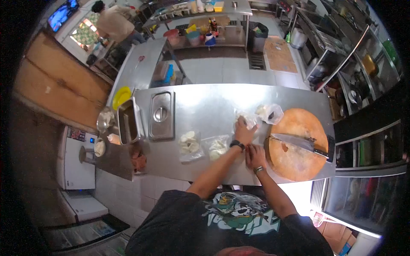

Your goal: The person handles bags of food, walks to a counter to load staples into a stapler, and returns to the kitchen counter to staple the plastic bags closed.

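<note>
Head view: left hand (244, 133) at a clear plastic bag (251, 115) on the bench (200, 100), beside the chopping board (299, 164). Right hand (256, 157) nearer the body. Neither hand's finger grip can be determined. Advisable: steady the bag, clear of the knife (294, 141).

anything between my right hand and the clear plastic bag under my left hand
Your left hand rests on the near side of the clear plastic bag, partly between it and your right hand; nothing else visible stands in the way.
</note>
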The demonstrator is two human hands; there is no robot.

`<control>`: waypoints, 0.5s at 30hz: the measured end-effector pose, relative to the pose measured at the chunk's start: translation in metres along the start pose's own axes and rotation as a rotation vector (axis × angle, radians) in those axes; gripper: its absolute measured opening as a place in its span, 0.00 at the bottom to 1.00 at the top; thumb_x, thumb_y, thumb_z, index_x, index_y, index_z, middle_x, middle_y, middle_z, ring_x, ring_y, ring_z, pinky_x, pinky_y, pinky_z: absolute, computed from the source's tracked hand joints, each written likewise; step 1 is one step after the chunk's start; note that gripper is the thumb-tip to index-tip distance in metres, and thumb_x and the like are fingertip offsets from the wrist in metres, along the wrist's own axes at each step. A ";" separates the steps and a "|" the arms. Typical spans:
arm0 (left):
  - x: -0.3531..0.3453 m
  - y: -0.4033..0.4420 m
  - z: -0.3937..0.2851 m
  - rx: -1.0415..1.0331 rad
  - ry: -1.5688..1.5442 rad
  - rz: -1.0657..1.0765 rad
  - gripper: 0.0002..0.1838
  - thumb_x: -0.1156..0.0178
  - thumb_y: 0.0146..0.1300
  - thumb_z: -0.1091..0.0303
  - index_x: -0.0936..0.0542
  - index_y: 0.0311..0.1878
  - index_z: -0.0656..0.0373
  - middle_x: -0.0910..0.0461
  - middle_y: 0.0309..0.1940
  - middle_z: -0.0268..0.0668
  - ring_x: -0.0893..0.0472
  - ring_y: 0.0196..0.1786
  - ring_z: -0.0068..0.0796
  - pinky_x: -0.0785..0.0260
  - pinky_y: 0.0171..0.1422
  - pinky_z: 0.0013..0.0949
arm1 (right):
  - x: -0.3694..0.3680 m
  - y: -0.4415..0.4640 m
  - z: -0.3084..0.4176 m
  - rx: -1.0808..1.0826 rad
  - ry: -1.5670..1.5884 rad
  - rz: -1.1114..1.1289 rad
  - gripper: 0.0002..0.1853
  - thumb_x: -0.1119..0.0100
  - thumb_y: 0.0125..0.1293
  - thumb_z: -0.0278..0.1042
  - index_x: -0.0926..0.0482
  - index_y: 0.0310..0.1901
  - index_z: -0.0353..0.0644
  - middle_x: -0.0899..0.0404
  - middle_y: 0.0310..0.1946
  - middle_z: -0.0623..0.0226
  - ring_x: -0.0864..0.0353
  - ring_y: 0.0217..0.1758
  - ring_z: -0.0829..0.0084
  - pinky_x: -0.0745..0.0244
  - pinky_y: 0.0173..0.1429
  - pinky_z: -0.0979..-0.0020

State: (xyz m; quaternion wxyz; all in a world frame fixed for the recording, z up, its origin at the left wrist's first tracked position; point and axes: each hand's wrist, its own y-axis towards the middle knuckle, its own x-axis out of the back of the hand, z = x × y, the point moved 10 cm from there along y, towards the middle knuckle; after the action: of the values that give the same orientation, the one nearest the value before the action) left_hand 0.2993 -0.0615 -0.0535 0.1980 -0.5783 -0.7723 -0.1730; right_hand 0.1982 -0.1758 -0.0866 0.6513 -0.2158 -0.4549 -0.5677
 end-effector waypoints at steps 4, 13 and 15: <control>-0.005 0.014 0.031 0.059 -0.020 -0.027 0.17 0.38 0.54 0.64 0.27 0.41 0.66 0.24 0.40 0.57 0.24 0.47 0.57 0.31 0.52 0.49 | 0.001 0.003 0.004 -0.017 0.017 0.053 0.23 0.45 0.65 0.39 0.27 0.60 0.42 0.24 0.52 0.53 0.27 0.56 0.50 0.35 0.63 0.54; 0.083 -0.012 0.019 0.074 -0.466 0.003 0.12 0.41 0.59 0.68 0.26 0.44 0.63 0.23 0.34 0.42 0.20 0.34 0.32 0.25 0.39 0.37 | 0.004 0.020 -0.060 -0.334 0.681 -0.220 0.26 0.58 0.77 0.47 0.35 0.67 0.37 0.26 0.57 0.59 0.23 0.53 0.68 0.24 0.53 0.68; 0.095 -0.037 -0.002 0.137 -0.587 0.118 0.14 0.40 0.60 0.70 0.27 0.47 0.62 0.24 0.38 0.39 0.21 0.38 0.30 0.25 0.43 0.34 | 0.034 0.038 -0.029 -0.467 0.982 -0.087 0.25 0.57 0.77 0.46 0.34 0.65 0.35 0.24 0.55 0.57 0.22 0.53 0.65 0.25 0.54 0.64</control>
State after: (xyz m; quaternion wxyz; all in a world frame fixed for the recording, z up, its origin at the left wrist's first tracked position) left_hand 0.2402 0.0060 -0.0045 0.0148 -0.6326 -0.7715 0.0655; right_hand 0.2418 -0.2073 -0.0628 0.6979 -0.0450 0.0325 -0.7141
